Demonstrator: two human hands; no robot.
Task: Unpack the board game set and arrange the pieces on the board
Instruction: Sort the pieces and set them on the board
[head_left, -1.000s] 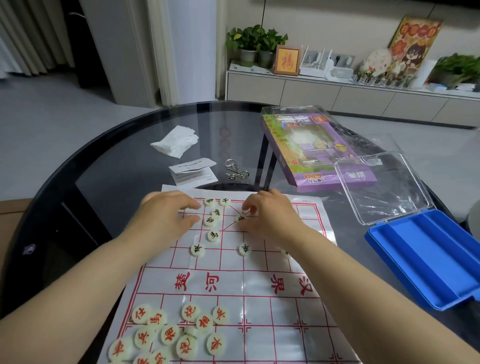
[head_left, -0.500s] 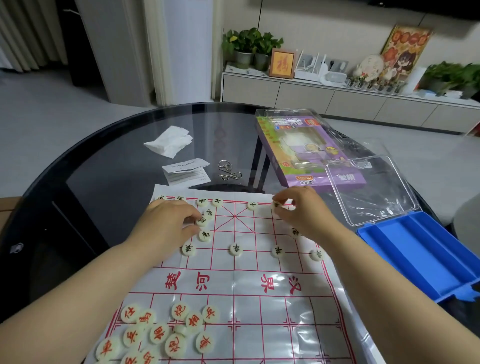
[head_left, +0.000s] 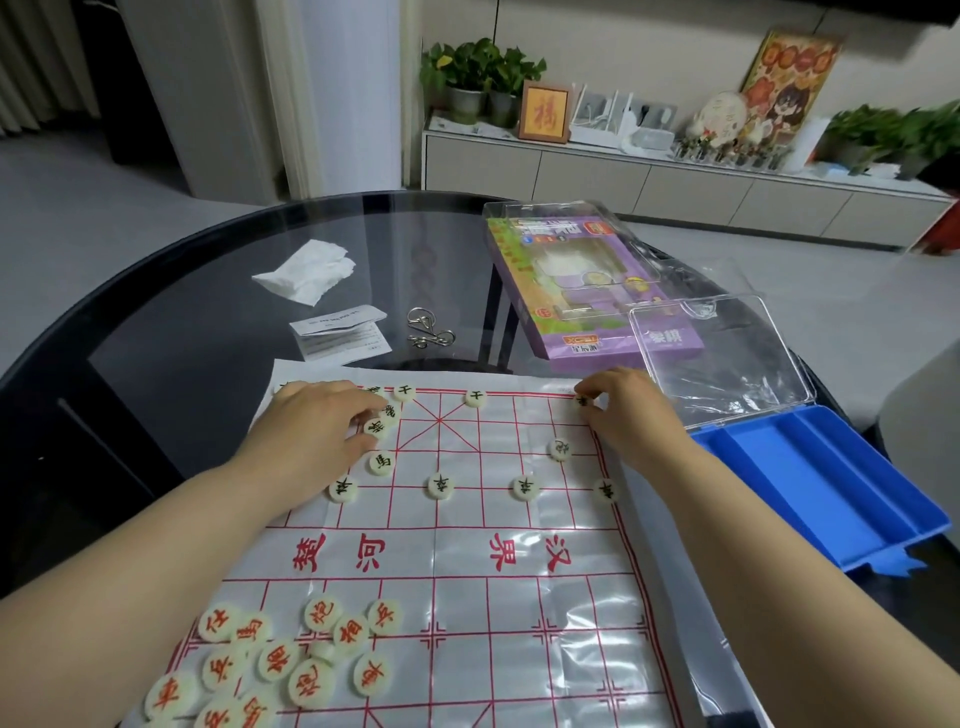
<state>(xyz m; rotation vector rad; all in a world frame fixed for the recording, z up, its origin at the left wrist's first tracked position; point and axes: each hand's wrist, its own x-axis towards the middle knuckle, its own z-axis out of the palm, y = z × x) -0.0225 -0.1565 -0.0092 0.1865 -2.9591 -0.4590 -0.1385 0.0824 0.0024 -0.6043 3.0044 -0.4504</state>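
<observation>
A plastic Chinese chess board sheet (head_left: 467, 561) with red lines lies on the glass table. Black-lettered round pieces stand on its far half, such as one on the back row (head_left: 475, 398) and a row of pawns (head_left: 440, 486). Red-lettered pieces (head_left: 291, 660) lie in a loose heap at the near left. My right hand (head_left: 628, 415) pinches a black piece (head_left: 583, 400) at the far right corner of the grid. My left hand (head_left: 317, 431) rests on a cluster of black pieces (head_left: 376, 427) at the far left, its fingertips touching them.
An open blue case (head_left: 831, 478) with a clear lid (head_left: 722, 358) lies to the right of the board. Behind it is the purple game box (head_left: 587, 291). A crumpled tissue (head_left: 306, 270), a paper leaflet (head_left: 340, 335) and a metal wire puzzle (head_left: 426, 327) lie beyond the board.
My right hand has moved from the board's far middle to its far right corner with a piece. My left hand has stayed over the far-left cluster.
</observation>
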